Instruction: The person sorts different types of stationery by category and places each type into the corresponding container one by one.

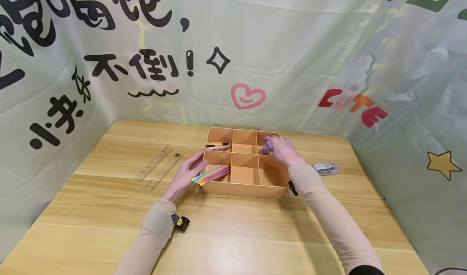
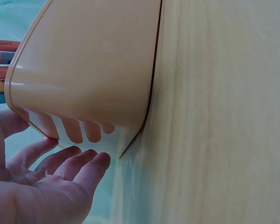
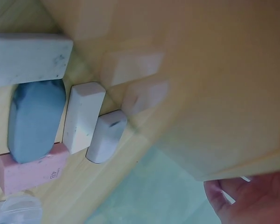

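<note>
Pale green printed cloth (image 1: 292,56) hung behind and beside a light wooden table (image 1: 109,226), lettered in black and marked with a pink heart. At centre, an orange divided tray (image 1: 244,190) with six compartments in two rows. Left hand (image 1: 186,175) laid flat and open-fingered just beside the tray's near left corner; in the left wrist view, straight fingers (image 2: 84,163) near the glossy tray wall (image 2: 93,65), mirrored in it, contact not plain, nothing held. Pastel pens (image 1: 213,174) bundled in the near left compartment, ends jutting over the rim just beside that hand. Two more pens (image 1: 217,146) lying across the far left compartment. Right hand (image 1: 281,150) reaching into the far right compartment, fingers curled round a small lilac eraser (image 1: 268,145). Seen from the right wrist: a cluster of erasers on the compartment floor, among them a blue eraser (image 3: 36,120), a white eraser (image 3: 83,116), a pink eraser (image 3: 32,173) stamped 4B and a long grey-white eraser (image 3: 28,59). Clear ruler (image 1: 158,167) on the table well left of the tray; small clear case (image 1: 326,168) to its right.
</note>
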